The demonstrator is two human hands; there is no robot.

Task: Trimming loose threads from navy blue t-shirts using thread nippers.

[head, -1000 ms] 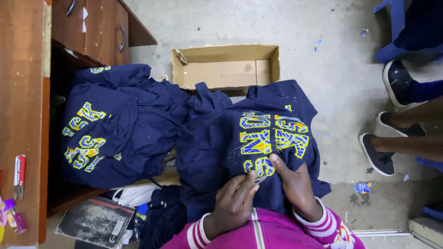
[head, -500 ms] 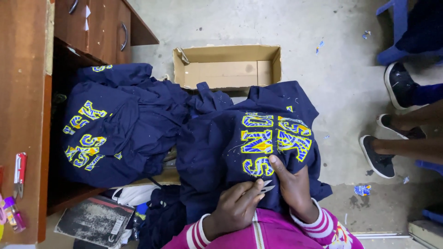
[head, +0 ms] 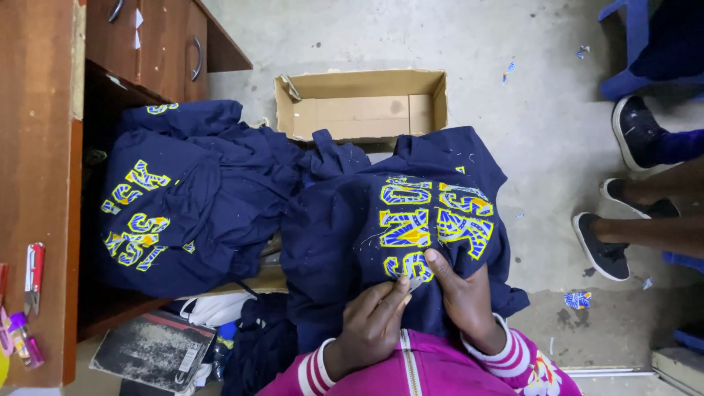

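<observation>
A navy garment [head: 411,220] with yellow and blue appliqué letters lies draped over the person's lap in the lower middle of the frame, its long axis running from the bottom edge up toward the cardboard box [head: 361,103]; the lettering faces up. The left hand [head: 370,326] pinches a small metal tool [head: 415,281], its tip pointing up-right at the lowest letters. The right hand [head: 462,293] presses flat on the cloth, thumb just beside the tool. A second pile of navy garments [head: 176,213] lies at left, beside a wooden desk [head: 40,183]. Other people's shoes [head: 623,191] show at right.
</observation>
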